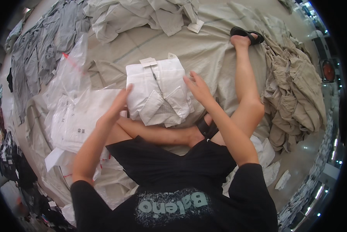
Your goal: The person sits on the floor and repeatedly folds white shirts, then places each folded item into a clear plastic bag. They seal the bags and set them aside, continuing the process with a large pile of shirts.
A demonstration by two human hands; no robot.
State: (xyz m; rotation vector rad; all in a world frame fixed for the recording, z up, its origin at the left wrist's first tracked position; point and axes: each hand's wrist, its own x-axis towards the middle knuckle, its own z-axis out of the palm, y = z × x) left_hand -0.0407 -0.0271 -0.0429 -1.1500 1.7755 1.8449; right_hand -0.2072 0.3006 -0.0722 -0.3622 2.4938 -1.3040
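A folded white shirt lies in front of me with its pointed collar toward my legs. Inside the collar shows a small grey checked patch. A dark cord runs up the shirt's front to a pale hang tag at the far edge. My left hand is open along the shirt's left side, its fingertips against the edge. At the right edge my right hand is open, fingers apart and close to the cloth; whether they touch it I cannot tell.
Clear plastic bags with printing lie on my left. Grey garments are heaped at the far left, pale ones at the back, and khaki ones on the right. A beige sheet covers the floor; my bent legs flank the near side.
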